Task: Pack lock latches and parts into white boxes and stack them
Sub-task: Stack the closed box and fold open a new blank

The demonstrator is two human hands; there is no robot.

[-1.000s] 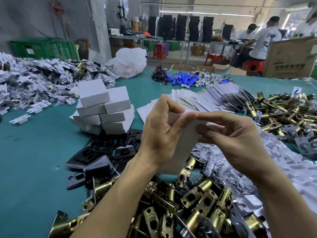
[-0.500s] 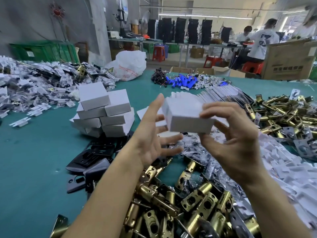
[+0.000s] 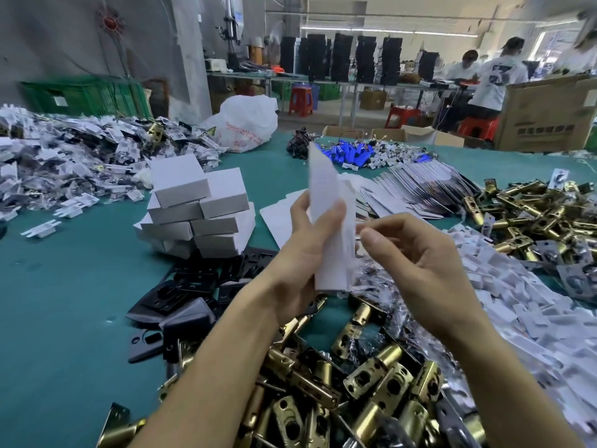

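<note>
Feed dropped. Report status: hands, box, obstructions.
Left hand grips white box, upright. Right hand at its edge, grip unclear. Nothing blocking; brass latches heaped below.

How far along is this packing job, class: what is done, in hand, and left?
Done: a stack of closed white boxes is built. In hand: the left hand grips one white carton upright, the right hand at its edge. Left: heaps of brass latches and black plates lie unpacked.
</note>
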